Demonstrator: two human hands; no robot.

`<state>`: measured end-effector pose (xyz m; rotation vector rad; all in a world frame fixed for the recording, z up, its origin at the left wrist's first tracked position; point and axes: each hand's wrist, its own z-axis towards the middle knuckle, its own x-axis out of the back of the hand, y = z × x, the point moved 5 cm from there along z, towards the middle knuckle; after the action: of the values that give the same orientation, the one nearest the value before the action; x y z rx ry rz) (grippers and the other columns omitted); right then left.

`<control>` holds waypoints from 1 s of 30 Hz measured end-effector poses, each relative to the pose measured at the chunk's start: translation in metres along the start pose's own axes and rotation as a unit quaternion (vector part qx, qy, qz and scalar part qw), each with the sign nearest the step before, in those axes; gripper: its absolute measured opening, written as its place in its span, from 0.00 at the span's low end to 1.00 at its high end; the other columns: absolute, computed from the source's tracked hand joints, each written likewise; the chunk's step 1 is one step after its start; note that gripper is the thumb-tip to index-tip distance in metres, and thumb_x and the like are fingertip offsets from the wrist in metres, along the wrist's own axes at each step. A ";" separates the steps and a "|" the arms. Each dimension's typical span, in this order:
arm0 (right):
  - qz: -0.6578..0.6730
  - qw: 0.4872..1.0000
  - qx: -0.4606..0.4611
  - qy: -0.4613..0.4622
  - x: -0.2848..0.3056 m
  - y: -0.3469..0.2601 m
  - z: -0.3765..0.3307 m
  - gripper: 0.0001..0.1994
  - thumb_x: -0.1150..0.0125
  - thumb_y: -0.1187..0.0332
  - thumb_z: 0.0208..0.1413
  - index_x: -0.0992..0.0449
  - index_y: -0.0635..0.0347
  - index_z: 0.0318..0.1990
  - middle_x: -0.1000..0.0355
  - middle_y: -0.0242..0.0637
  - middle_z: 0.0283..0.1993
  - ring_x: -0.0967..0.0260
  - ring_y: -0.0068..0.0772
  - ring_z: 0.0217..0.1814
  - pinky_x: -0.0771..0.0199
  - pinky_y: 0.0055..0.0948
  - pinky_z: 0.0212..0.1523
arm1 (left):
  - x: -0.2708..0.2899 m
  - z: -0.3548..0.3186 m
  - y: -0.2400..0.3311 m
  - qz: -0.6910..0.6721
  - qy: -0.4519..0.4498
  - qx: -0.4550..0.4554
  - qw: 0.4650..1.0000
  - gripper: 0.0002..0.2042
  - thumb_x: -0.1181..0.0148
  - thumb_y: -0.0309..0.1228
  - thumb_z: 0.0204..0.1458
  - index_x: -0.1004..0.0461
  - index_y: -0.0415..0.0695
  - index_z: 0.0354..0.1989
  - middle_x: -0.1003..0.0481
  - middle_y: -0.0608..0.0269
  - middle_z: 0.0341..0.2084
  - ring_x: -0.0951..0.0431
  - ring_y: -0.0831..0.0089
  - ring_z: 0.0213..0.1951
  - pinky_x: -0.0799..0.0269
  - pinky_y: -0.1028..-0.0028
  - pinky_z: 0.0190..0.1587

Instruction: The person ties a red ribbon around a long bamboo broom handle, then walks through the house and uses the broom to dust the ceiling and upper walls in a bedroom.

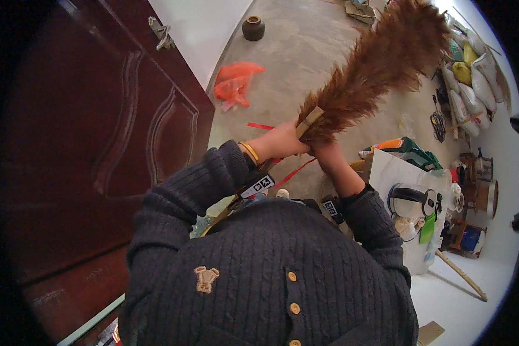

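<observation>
- Left hand clenched on feather duster handle; right hand fingers grasping the feather base.
- Risk: hard pulling may tear feathers loose.
- Risk: the raised plume may strike the door.

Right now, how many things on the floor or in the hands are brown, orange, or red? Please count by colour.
Brown: 2, the feather duster held by the left hand and right hand, and the small jar on the floor.
Orange: 1, the plastic bag.
Red: 1, the strip on the floor.
Total: 4
</observation>
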<state>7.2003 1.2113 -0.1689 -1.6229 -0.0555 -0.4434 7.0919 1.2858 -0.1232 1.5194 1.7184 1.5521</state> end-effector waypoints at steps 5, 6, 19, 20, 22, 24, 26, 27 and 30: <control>-0.158 0.986 -0.025 -0.053 0.030 -0.013 -0.013 0.12 0.51 0.66 0.56 0.26 0.66 0.39 0.27 0.51 0.34 0.30 0.51 0.34 0.31 0.37 0.36 | 0.000 0.011 -0.016 0.045 0.024 -0.032 0.998 0.35 0.33 0.36 0.37 0.40 0.32 0.53 0.25 0.42 0.35 0.23 0.57 0.40 0.28 0.66 0.40; -0.174 0.981 -0.059 -0.069 0.034 -0.011 -0.017 0.13 0.51 0.65 0.56 0.26 0.67 0.39 0.27 0.53 0.33 0.31 0.53 0.35 0.32 0.39 0.37 | 0.002 0.010 -0.020 0.041 0.011 -0.033 0.999 0.33 0.33 0.36 0.38 0.39 0.33 0.52 0.25 0.44 0.33 0.23 0.58 0.38 0.28 0.66 0.40; -0.087 0.976 -0.099 -0.176 0.015 -0.054 -0.029 0.16 0.52 0.62 0.60 0.27 0.70 0.36 0.28 0.53 0.34 0.31 0.55 0.37 0.33 0.41 0.39 | -0.026 0.046 -0.070 0.075 0.060 -0.075 0.993 0.17 0.38 0.32 0.43 0.28 0.37 0.41 0.24 0.43 0.31 0.24 0.47 0.36 0.28 0.61 0.38; -0.056 0.979 -0.080 -0.178 0.004 -0.067 -0.020 0.16 0.52 0.62 0.60 0.27 0.70 0.37 0.28 0.52 0.36 0.31 0.54 0.38 0.32 0.41 0.40 | -0.027 0.045 -0.071 0.079 0.087 -0.112 0.987 0.16 0.38 0.33 0.43 0.27 0.37 0.40 0.24 0.44 0.30 0.23 0.46 0.35 0.28 0.59 0.38; -0.120 0.973 0.060 -0.187 -0.023 -0.096 0.010 0.17 0.52 0.60 0.60 0.27 0.69 0.40 0.29 0.53 0.38 0.32 0.53 0.41 0.32 0.39 0.43 | -0.031 0.029 -0.058 -0.002 0.152 -0.329 0.932 0.15 0.42 0.39 0.50 0.28 0.39 0.38 0.24 0.51 0.27 0.23 0.55 0.31 0.28 0.63 0.34; -0.078 0.976 0.071 -0.192 -0.037 -0.107 0.033 0.17 0.52 0.60 0.60 0.27 0.69 0.40 0.29 0.54 0.38 0.32 0.54 0.42 0.32 0.38 0.44 | -0.034 0.025 -0.053 -0.063 0.137 -0.390 0.909 0.17 0.46 0.43 0.54 0.28 0.40 0.37 0.25 0.56 0.24 0.24 0.61 0.28 0.28 0.66 0.32; -0.145 0.960 0.192 -0.145 -0.028 -0.117 0.036 0.18 0.52 0.60 0.60 0.28 0.70 0.40 0.29 0.54 0.35 0.30 0.48 0.38 0.30 0.36 0.41 | -0.038 0.035 -0.053 -0.099 0.037 -0.278 0.955 0.18 0.50 0.46 0.56 0.29 0.41 0.35 0.27 0.60 0.23 0.26 0.65 0.26 0.29 0.68 0.31; -0.142 0.968 0.038 -0.203 -0.018 -0.097 0.031 0.18 0.52 0.59 0.60 0.28 0.70 0.40 0.29 0.51 0.34 0.30 0.42 0.36 0.30 0.35 0.39 | -0.038 0.038 -0.052 -0.116 -0.013 -0.217 0.969 0.19 0.52 0.48 0.57 0.29 0.41 0.35 0.27 0.61 0.23 0.27 0.67 0.26 0.30 0.69 0.31; -0.058 0.875 -0.168 -0.450 0.016 -0.052 -0.024 0.16 0.52 0.59 0.60 0.27 0.66 0.41 0.28 0.41 0.33 0.31 0.30 0.33 0.29 0.31 0.38 | -0.039 0.027 -0.047 -0.175 -0.168 -0.031 0.970 0.23 0.57 0.52 0.60 0.30 0.42 0.33 0.29 0.66 0.21 0.29 0.73 0.24 0.31 0.72 0.29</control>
<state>7.1939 1.1903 -0.1132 -2.0569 -0.8196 0.2713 7.1060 1.2737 -0.1873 1.2749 1.6157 1.0901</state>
